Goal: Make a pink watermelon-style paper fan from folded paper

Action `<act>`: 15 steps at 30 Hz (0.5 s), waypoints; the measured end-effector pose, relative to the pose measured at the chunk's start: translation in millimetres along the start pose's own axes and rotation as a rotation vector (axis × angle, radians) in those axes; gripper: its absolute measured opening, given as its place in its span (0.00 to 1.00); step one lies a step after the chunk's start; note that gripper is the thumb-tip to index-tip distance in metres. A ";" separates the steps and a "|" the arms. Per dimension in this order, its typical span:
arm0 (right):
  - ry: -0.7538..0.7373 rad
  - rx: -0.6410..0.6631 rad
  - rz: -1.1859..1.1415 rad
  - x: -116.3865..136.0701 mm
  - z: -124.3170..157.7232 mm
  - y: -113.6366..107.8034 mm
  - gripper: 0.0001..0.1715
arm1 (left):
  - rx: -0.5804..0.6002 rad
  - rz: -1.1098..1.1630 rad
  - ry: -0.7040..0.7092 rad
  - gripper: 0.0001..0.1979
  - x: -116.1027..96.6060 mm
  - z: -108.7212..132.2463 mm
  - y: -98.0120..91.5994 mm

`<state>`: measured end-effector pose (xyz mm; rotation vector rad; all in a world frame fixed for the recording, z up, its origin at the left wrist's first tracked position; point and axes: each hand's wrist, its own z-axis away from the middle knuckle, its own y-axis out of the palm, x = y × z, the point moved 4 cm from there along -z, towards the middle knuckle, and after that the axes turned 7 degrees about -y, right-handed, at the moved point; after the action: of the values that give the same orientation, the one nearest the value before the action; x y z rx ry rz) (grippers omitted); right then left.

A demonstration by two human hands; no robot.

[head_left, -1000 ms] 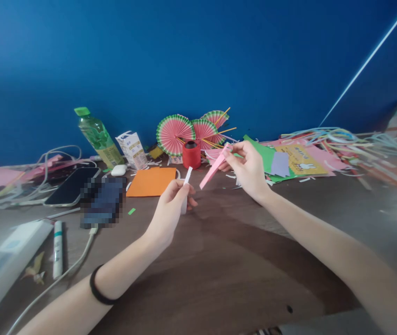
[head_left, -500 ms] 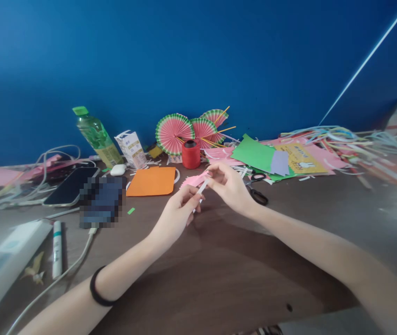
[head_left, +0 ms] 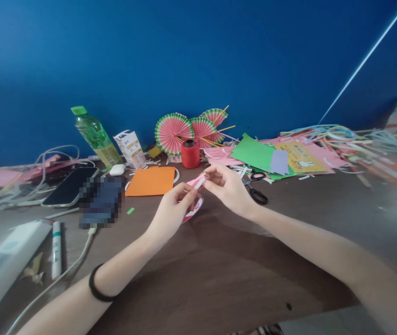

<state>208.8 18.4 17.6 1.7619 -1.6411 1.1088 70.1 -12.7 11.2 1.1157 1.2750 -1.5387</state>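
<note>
Fingertips pinched, my left hand (head_left: 174,207) holds the near end of a small piece of pink folded paper (head_left: 196,179). A white strip (head_left: 200,182) that looks like tape lies along its edge. On the far end, the thumb and fingers of my right hand (head_left: 226,190) are closed, covering part of the paper and strip. Under my left fingers shows a round white-and-red disc (head_left: 195,211), like a tape roll. Whether the hand grips it or it rests on the table, I cannot tell. Black-handled scissors (head_left: 258,195) lie just right of my right hand.
Orange paper (head_left: 151,181) lies left of my hands. Behind stand a red thread spool (head_left: 190,154) and pleated watermelon-patterned fans (head_left: 173,133). Green paper (head_left: 254,153) is at the right. Phones (head_left: 70,186), a marker (head_left: 56,249) and a bottle (head_left: 97,137) are left.
The pink paper and white strip have tilted and shifted slightly left between my fingers. The white-and-red disc now shows below my left hand, where only a white edge showed before.
</note>
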 end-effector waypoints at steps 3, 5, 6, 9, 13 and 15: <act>0.004 0.004 -0.003 0.2 0.5 0.2 0.06 | -0.003 0.003 -0.011 0.11 0.4 0.0 -0.2; 0.001 0.009 0.000 0.3 0.8 0.5 0.06 | 0.000 -0.005 -0.008 0.12 0.3 0.0 -0.4; -0.001 0.011 0.001 0.5 0.9 0.7 0.06 | 0.000 -0.009 -0.004 0.12 0.2 -0.1 -0.6; -0.006 0.016 0.004 1.3 1.4 1.2 0.06 | 0.000 -0.018 0.009 0.12 0.0 -0.5 -1.2; -0.001 0.029 -0.001 2.2 2.0 2.1 0.06 | 0.002 -0.022 0.015 0.12 0.0 -1.2 -1.9; -0.001 0.035 -0.007 2.4 2.1 2.2 0.07 | -0.002 -0.028 0.027 0.12 -0.4 -1.3 -2.3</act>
<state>207.0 15.0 18.0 1.7892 -1.6242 1.1395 68.2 -11.0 12.1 1.1245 1.3150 -1.5473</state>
